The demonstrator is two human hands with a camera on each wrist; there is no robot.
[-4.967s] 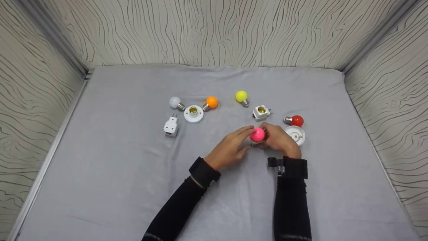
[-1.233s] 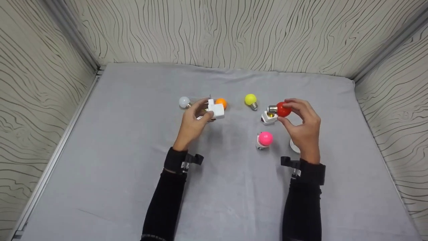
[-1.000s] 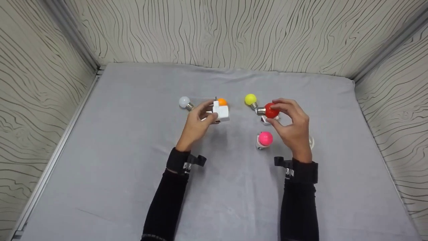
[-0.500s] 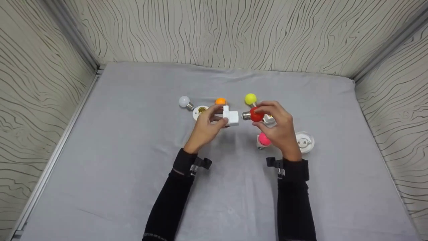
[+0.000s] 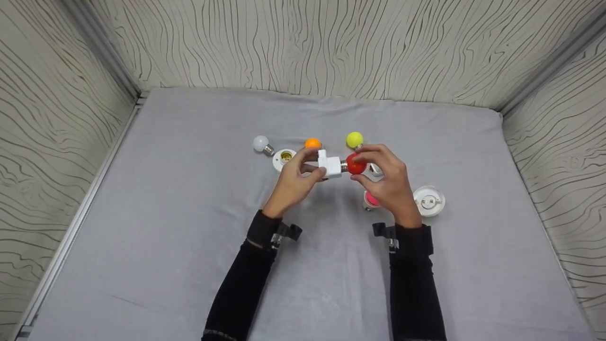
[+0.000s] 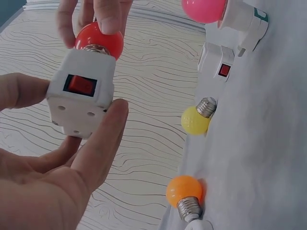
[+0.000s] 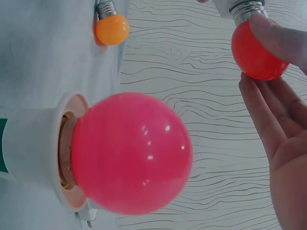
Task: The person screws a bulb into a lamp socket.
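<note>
Beside your red bulb (image 5: 356,166) is a white socket (image 5: 333,167). Beyond that bulb, dark wavy lines cross the pale wall (image 5: 303,47)

Soft, even light lays faint shadows on the grey cloth (image 5: 156,246), while small white glints dot the pink bulb (image 7: 132,153), large and slightly soft in the right wrist view.

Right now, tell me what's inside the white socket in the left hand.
The red bulb meets the white socket base-first, some threads showing; anything deeper inside is covered.
</note>
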